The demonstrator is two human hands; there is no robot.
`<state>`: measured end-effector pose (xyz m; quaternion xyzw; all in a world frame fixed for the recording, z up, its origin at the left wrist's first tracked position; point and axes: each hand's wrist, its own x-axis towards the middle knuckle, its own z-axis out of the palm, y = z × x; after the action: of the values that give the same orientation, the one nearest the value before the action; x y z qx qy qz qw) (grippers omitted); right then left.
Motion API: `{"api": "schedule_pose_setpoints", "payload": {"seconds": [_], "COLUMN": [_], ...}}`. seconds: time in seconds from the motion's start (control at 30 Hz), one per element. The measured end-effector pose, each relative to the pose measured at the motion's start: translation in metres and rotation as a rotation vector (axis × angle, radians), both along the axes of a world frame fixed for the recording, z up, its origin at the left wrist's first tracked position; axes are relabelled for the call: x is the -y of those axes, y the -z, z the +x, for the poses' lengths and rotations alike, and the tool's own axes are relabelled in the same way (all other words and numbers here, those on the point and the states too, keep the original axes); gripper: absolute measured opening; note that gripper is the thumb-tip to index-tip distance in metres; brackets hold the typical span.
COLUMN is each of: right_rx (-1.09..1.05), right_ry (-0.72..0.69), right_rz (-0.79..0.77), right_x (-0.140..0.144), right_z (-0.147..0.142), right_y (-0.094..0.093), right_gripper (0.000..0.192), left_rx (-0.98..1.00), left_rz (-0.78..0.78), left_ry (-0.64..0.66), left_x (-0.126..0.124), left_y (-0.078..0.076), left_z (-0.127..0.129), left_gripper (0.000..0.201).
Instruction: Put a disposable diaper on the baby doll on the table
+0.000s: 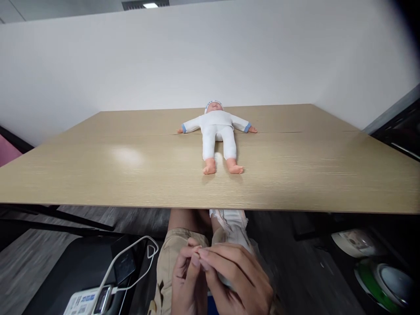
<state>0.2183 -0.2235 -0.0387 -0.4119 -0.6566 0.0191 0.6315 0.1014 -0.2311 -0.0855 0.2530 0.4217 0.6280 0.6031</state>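
Note:
My left hand [187, 280] and my right hand [234, 273] meet above my lap, fingertips touching. Thumb and index finger are pinched together on each hand. Whatever lies between them, if anything, is too small to make out. A white, crumpled diaper-like item [231, 223] rests on my right thigh, partly hidden by the right hand. On the table a baby doll [218, 135] lies on its back, arms spread and bare feet toward me. It wears a white outfit with blue cuffs and a white cap. Neither hand touches the doll.
The wooden table [98, 175] stands between me and a white wall [157, 57]. At lower left, a black chair [68, 267] bears a white power bank [82, 302] with a white cable [114, 262]. Round items, one a green container [377, 284], sit below the table at right.

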Motion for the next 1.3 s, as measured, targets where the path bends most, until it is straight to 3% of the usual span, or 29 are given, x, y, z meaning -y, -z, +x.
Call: {"api": "schedule_pose_setpoints", "payload": {"seconds": [0.2,0.33,0.5,0.67,0.77,0.87,1.07,1.3], "right_rx": [-0.005,-0.105,-0.22,-0.287,-0.35,-0.434,-0.544,-0.656], "right_ry": [0.011,0.038,-0.068,-0.146,-0.138,-0.162,-0.199,-0.159], "right_rz": [0.0,-0.069,-0.335,-0.455,-0.47,-0.517,-0.579,-0.616], "right_x": [0.001,0.004,0.007,0.004,0.002,0.002,0.011,0.012], "right_z": [0.002,0.003,0.01,0.014,0.013,0.011,0.007,-0.004], "right_y": [0.002,0.011,0.014,0.007,0.009,0.014,0.032,0.046], "right_gripper": [0.036,0.033,0.035,0.016,0.006,0.008,0.012,0.022], "left_rx": [0.019,-0.177,-0.554,-0.746,-0.801,-0.851,-0.868,-0.888], "left_rz": [-0.078,0.168,0.461,0.617,0.681,0.734,0.686,0.561], "left_ry": [-0.008,0.028,0.018,0.004,-0.002,-0.018,-0.078,-0.066], "left_x": [0.004,-0.006,-0.019,-0.021,-0.02,-0.019,-0.017,-0.02], "left_y": [-0.002,0.004,-0.003,-0.008,-0.002,0.006,0.018,0.013], "left_z": [0.004,-0.003,-0.013,-0.016,-0.019,-0.022,-0.023,-0.013], "left_gripper": [0.041,0.027,0.003,0.013,0.021,0.03,0.03,0.024]}}
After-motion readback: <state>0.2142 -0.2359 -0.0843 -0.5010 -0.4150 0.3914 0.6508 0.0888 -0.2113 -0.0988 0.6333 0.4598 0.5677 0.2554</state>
